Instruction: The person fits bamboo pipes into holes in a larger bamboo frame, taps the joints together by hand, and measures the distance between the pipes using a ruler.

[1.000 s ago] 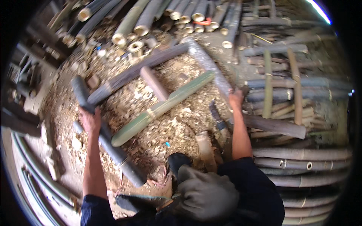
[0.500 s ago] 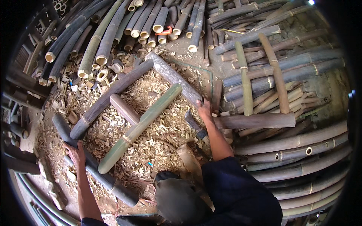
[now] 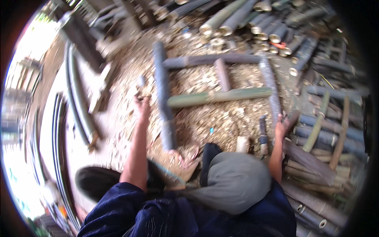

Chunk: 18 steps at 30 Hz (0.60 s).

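Left pole (image 3: pixel 162 89) just right of left grip (image 3: pixel 142 106), axis near-far; right grip (image 3: pixel 280 125) at right pole (image 3: pixel 269 77); cannot tell either's closure.

The bamboo frame (image 3: pixel 221 96) looks smooth, the wood chips (image 3: pixel 197 123) rough.

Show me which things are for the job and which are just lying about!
Probably for the job:
grey bamboo pole, left hand beside it
pale speckled pole, right hand at its near end
dark crosspiece
green bamboo crosspiece
short brown piece between them

Probably just lying about:
wood chips
blue scrap
bamboo poles piled at top
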Each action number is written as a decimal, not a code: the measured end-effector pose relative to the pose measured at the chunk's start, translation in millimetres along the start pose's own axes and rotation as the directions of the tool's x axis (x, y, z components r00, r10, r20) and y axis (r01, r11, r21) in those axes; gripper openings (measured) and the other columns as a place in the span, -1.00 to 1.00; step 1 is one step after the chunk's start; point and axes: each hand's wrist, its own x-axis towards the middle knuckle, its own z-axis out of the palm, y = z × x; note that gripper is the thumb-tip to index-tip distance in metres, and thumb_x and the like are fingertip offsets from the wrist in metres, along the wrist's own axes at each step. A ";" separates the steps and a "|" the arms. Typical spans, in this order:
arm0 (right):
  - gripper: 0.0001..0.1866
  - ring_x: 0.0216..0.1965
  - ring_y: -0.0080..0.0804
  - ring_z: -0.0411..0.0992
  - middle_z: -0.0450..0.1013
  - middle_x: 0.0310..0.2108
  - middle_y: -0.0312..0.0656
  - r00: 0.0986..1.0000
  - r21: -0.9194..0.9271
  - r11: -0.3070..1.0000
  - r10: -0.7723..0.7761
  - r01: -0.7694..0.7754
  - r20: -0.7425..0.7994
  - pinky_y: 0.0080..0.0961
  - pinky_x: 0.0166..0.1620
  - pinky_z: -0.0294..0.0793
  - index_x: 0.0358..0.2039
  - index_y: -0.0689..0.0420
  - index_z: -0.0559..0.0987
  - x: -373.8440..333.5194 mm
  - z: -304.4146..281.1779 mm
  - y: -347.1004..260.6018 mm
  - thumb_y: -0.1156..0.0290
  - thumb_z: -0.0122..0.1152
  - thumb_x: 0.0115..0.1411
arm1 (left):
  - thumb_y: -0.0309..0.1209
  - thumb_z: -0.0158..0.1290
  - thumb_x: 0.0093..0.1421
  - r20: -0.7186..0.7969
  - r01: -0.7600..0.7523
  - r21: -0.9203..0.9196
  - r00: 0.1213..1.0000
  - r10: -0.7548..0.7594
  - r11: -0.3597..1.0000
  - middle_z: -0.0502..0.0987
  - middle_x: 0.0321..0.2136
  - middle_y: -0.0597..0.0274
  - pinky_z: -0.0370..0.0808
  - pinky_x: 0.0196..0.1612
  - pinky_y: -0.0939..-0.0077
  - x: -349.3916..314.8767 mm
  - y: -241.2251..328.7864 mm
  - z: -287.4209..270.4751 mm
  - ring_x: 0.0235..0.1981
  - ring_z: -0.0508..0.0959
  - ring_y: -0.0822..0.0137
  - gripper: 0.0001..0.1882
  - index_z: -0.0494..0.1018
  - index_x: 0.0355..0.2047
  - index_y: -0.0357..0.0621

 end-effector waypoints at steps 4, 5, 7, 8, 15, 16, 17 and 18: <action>-0.75 -0.38 -0.46 0.45 0.56 -0.38 -0.28 0.913 0.263 0.914 0.209 -0.310 0.349 -0.39 -0.22 0.46 -0.25 0.19 0.64 -111.4 5.7 -139.4 0.26 0.32 0.24 | -0.40 0.04 0.25 -0.101 0.274 -0.012 0.956 -0.274 0.962 0.50 -0.61 0.28 0.33 -0.61 0.58 -138.3 -73.1 -84.6 -0.67 0.43 0.48 -0.83 0.55 -0.34 -0.26; -0.77 -0.39 -0.43 0.45 0.56 -0.37 -0.31 0.808 0.223 0.883 0.244 -0.414 0.536 -0.39 -0.21 0.46 -0.25 0.10 0.66 -142.3 6.8 -173.5 0.23 0.38 0.19 | -0.45 0.05 0.22 -0.108 0.333 0.072 0.940 -0.324 0.940 0.49 -0.64 0.29 0.33 -0.65 0.55 -162.3 -87.4 -90.9 -0.71 0.41 0.47 -0.84 0.57 -0.39 -0.28; -0.75 -0.41 -0.43 0.43 0.56 -0.40 -0.30 0.759 0.181 0.949 0.082 -0.257 0.646 -0.40 -0.20 0.46 -0.30 0.10 0.68 -205.4 40.8 -191.4 0.20 0.41 0.14 | -0.39 0.13 0.08 -0.074 0.307 0.327 0.951 -0.300 0.894 0.62 -0.60 -0.03 0.61 -0.30 0.31 -178.4 -108.9 -80.3 -0.51 0.67 0.20 -0.80 0.65 -0.37 -0.25; -0.67 -0.39 -0.38 0.45 0.56 -0.41 -0.28 0.696 0.215 0.928 0.063 -0.305 0.715 -0.37 -0.18 0.45 -0.29 0.13 0.68 -226.6 61.1 -190.1 0.14 0.45 0.09 | -0.36 0.14 0.08 -0.072 0.126 0.466 0.992 -0.104 0.876 0.66 -0.47 -0.07 0.61 -0.18 0.22 -183.4 -93.5 -71.7 -0.37 0.69 0.04 -0.79 0.66 -0.32 -0.18; -0.38 -0.44 -0.45 0.44 0.53 -0.51 -0.26 0.364 0.238 0.961 -0.172 -0.144 0.915 -0.41 -0.27 0.43 -0.32 0.23 0.69 -270.3 100.5 -311.8 -0.16 0.50 -0.03 | -0.48 0.02 0.08 0.212 0.198 0.197 0.948 -0.239 0.960 0.69 -0.33 -0.04 0.58 -0.20 0.27 -187.8 -111.4 -70.9 -0.34 0.68 0.10 -0.66 0.66 -0.16 -0.22; -0.36 -0.46 -0.44 0.42 0.51 -0.53 -0.26 0.335 0.221 0.965 -0.163 -0.143 0.928 -0.41 -0.29 0.42 -0.33 0.23 0.69 -268.9 103.9 -323.0 -0.19 0.50 -0.04 | -0.50 0.00 0.08 0.226 0.272 0.060 0.933 -0.279 0.960 0.69 -0.36 -0.01 0.57 -0.24 0.32 -191.1 -107.3 -72.2 -0.37 0.67 0.16 -0.64 0.66 -0.14 -0.23; -0.31 -0.49 -0.41 0.41 0.48 -0.57 -0.25 0.353 0.190 0.972 -0.131 -0.138 0.926 -0.36 -0.32 0.40 -0.39 0.27 0.67 -270.9 108.3 -333.6 -0.23 0.52 -0.10 | -0.57 -0.04 0.06 0.359 0.400 0.054 0.847 -0.392 0.915 0.64 -0.14 0.10 0.55 -0.30 0.40 -189.1 -101.4 -81.6 -0.28 0.59 0.30 -0.53 0.59 0.00 -0.31; -0.31 -0.52 -0.41 0.39 0.43 -0.63 -0.26 0.271 0.073 0.992 -0.042 -0.106 0.962 -0.33 -0.34 0.38 -0.44 0.28 0.65 -268.3 108.4 -343.7 -0.21 0.55 -0.15 | -0.57 -0.05 0.08 0.393 0.388 0.048 0.840 -0.375 0.920 0.64 -0.16 0.11 0.54 -0.27 0.43 -190.3 -112.4 -81.9 -0.29 0.58 0.32 -0.54 0.59 0.00 -0.30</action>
